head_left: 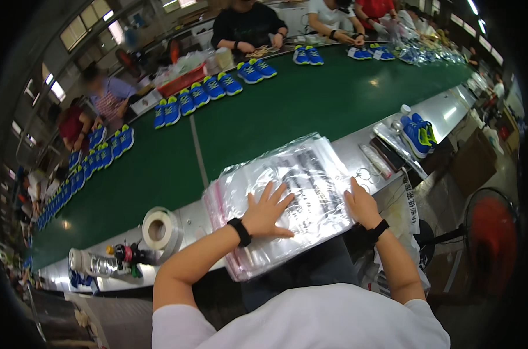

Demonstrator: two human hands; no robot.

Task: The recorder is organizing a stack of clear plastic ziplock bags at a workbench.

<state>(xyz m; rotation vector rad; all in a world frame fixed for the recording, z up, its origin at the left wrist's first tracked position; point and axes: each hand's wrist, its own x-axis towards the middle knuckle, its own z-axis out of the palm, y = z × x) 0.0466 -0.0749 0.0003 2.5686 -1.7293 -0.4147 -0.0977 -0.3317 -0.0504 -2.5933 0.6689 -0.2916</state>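
Note:
A thick stack of clear plastic bags point(258, 168) with dark print lies across the metal table edge in front of me, its near side reaching over my lap. Flat on top of the stack rests my left hand point(268, 214), fingers spread. My right hand point(362, 205) is at the stack's right edge, fingers stretched out and touching its side; the thumb and part of the palm are hard to make out. A black band circles each wrist.
Beyond the stack runs a green conveyor belt point(264, 110) with rows of blue sneakers point(213, 87); co-workers sit along its far side. Left on the metal ledge stand a tape roll point(157, 229) and bottles point(130, 253). Right are blue shoes point(416, 135) and a fan point(490, 238).

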